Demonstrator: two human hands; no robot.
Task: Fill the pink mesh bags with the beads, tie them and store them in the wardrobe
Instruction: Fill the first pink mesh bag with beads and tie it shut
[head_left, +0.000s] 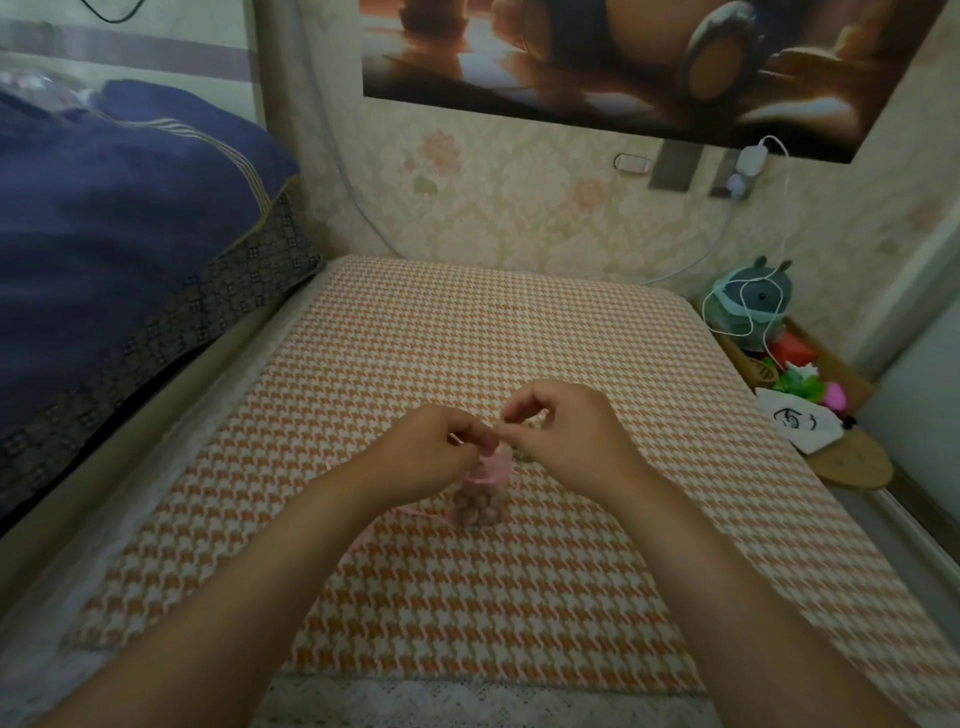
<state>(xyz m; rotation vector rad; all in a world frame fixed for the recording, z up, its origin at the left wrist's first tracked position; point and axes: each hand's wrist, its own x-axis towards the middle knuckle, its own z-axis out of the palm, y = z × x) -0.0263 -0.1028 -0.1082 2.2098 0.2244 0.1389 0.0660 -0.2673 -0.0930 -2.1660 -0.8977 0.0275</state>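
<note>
A small pink mesh bag (479, 501) full of round brownish beads stands upright on the orange-and-white houndstooth mat (519, 597). Its gathered neck rises between my two hands. My left hand (431, 452) pinches the bag's neck and a pink ribbon from the left. My right hand (561, 426) pinches the ribbon at the top from the right. A pink ribbon tail (374, 525) trails on the mat under my left wrist. A few loose beads (527, 457) show just behind my right hand, partly hidden.
A dark blue quilt (114, 228) is heaped on the bed at the left. At the right, a low tray holds a teal plush toy (753, 301), coloured toys (810, 384) and a white pouch (797, 421). White charger cables (748, 306) hang from the wall.
</note>
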